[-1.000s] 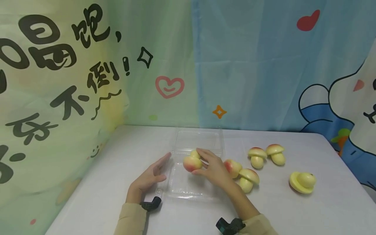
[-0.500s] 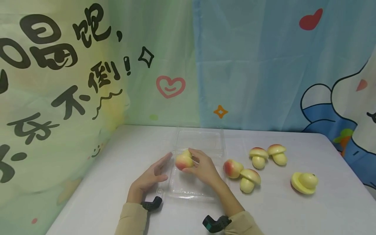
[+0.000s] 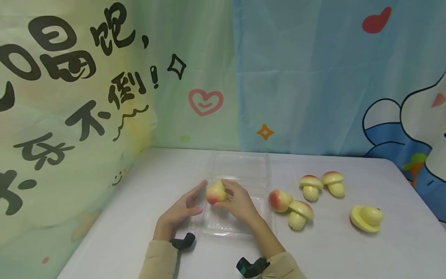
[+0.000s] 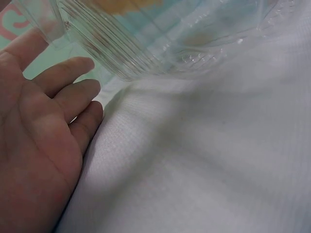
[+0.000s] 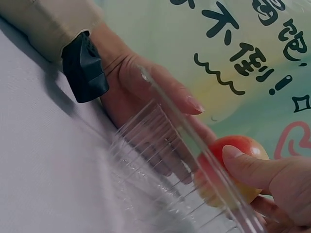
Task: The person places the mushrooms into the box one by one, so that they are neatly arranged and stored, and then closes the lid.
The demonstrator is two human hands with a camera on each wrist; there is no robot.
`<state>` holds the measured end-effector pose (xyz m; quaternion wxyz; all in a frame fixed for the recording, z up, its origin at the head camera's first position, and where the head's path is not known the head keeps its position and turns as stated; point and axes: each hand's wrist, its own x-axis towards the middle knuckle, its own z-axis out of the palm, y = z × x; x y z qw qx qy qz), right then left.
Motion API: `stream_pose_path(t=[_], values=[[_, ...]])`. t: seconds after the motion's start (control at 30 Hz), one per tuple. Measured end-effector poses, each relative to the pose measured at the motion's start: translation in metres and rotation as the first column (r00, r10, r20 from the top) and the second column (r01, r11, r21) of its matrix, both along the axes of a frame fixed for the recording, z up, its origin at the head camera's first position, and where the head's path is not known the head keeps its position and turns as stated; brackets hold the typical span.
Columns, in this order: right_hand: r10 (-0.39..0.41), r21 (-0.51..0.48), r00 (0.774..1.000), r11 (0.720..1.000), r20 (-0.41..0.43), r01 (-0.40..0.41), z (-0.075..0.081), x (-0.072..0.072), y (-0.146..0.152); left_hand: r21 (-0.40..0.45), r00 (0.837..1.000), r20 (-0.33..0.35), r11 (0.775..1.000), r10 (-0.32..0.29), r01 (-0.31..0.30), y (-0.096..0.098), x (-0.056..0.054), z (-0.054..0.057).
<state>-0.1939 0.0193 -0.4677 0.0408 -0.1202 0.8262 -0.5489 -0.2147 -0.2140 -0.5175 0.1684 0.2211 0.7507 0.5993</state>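
A toy mushroom point(image 3: 216, 193), yellow with a red blush, is pinched between the thumb and fingers of my right hand point(image 3: 240, 203), over the left part of a clear plastic box point(image 3: 226, 232). Its reddish cap point(image 5: 240, 145) shows behind the box wall in the right wrist view. My left hand point(image 3: 181, 209) lies along the box's left side, fingers extended. In the left wrist view, that hand point(image 4: 43, 126) has its fingertips by the box's ribbed wall point(image 4: 112, 43); whether they touch it is unclear. The box's lid point(image 3: 240, 164) lies folded back behind it.
Right of the box, two similar mushrooms point(image 3: 280, 200) point(image 3: 300, 214) lie together. Two more point(image 3: 311, 187) point(image 3: 333, 183) are farther back, and a yellow one point(image 3: 367, 218) lies at the right. A printed cloth point(image 3: 296, 77) hangs behind the white table point(image 3: 331, 252).
My right hand has carried the mushroom leftward, from over the box's middle to its left part. The left hand keeps its place beside the box. The head view has shifted slightly.
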Motion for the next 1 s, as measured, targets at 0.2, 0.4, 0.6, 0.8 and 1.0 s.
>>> stream_pose_path(t=[0.2, 0.4, 0.6, 0.8, 1.0], values=[[0.011, -0.018, 1.000, 1.000, 0.021, -0.011, -0.005, -0.001, 0.001, 0.007, 1.000, -0.008, 1.000, -0.008, 0.008, 0.001, 0.000, 0.000], [0.023, -0.008, 0.999, 1.000, 0.030, -0.022, -0.007, -0.001, 0.000, 0.023, 1.000, -0.009, 0.999, -0.024, 0.024, 0.002, 0.000, 0.002], [0.027, 0.017, 1.000, 0.999, -0.001, -0.027, -0.008, -0.002, -0.004, 0.012, 1.000, 0.000, 1.000, -0.010, 0.010, 0.002, 0.001, 0.005], [0.019, -0.016, 1.000, 1.000, -0.004, -0.019, -0.016, -0.006, -0.006, -0.008, 1.000, 0.008, 1.000, 0.001, -0.001, 0.003, 0.000, 0.003], [0.034, -0.062, 0.999, 0.997, -0.010, -0.034, -0.020, -0.008, -0.007, 0.003, 1.000, -0.008, 1.000, -0.005, 0.005, 0.004, 0.001, 0.004]])
